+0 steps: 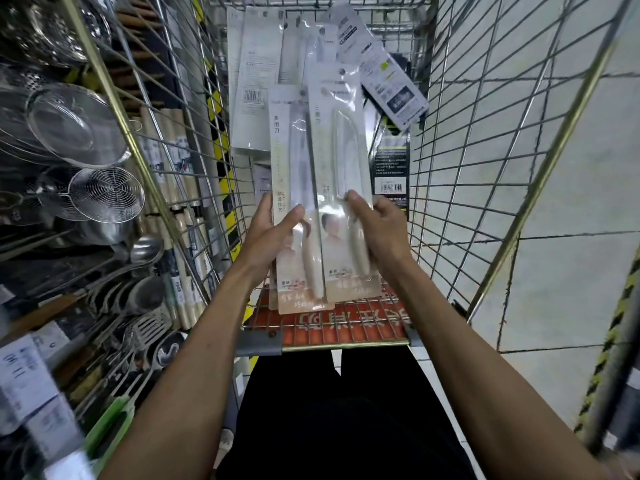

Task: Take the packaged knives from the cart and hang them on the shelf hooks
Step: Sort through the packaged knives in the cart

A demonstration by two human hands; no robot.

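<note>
We are seeing bright, even light glaring off the packs (341,161); the wide lens is bending the cart (550,168) wires, and the lower-left corner is blurring.

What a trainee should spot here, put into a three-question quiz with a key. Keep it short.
1. True or false: the left hand and the right hand both hold packaged knives above the cart.
2. The black-backed package is: A) in the cart, B) in the left hand, C) on the floor.
3. Fill in: the wire skimmer sits on the person's ____ side.
Key: 1 true; 2 A; 3 left.
</note>
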